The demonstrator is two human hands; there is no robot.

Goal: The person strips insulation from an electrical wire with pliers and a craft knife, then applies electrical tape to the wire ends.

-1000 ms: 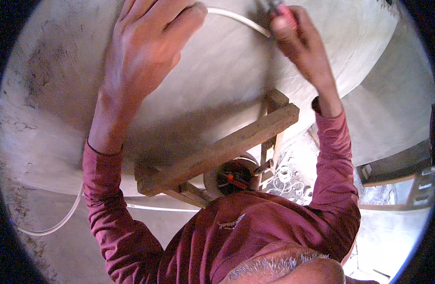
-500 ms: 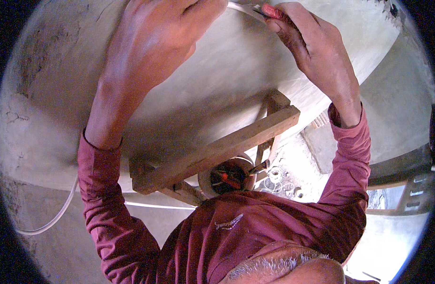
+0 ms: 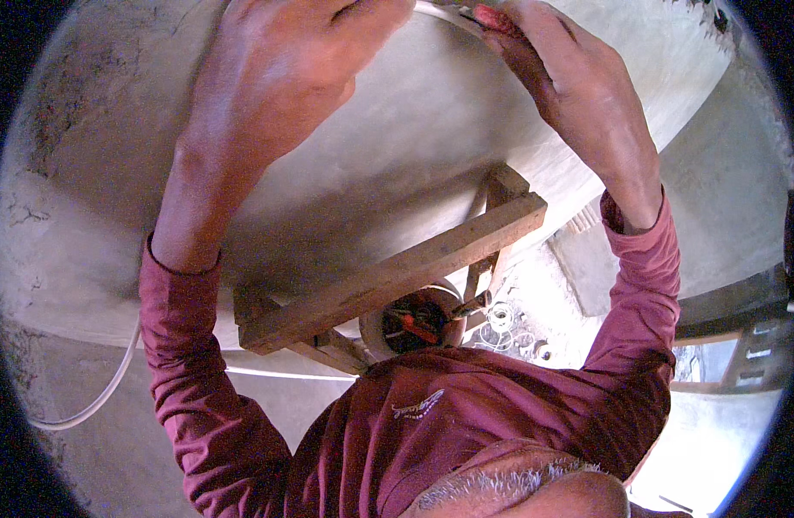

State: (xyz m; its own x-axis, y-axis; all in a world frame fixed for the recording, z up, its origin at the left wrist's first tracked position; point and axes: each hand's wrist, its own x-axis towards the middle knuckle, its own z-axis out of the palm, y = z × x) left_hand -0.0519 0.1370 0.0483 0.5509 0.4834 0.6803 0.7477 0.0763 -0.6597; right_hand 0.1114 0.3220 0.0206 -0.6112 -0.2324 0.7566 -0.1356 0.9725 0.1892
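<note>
My left hand (image 3: 280,82) is raised at the upper left with its fingers closed round a white cable (image 3: 437,11); the top edge cuts off the fingertips. Across from it, my right hand (image 3: 578,82) is closed on a small red-handled tool (image 3: 493,19). The tool's dark, narrow end meets the cable between my hands. Its exact kind does not show, since my fingers cover most of it.
A wooden ladder's top rung (image 3: 397,272) lies below my hands, against a bare plastered wall (image 3: 397,129). Behind the rung hangs or stands a bucket (image 3: 373,332) with tools in it. More white cable (image 3: 94,410) loops at the left; coiled wire (image 3: 500,319) lies on the floor below.
My right hand has shifted slightly toward the left hand, the red-handled tool moving with it along the cable. The left hand stays nearly in place.
</note>
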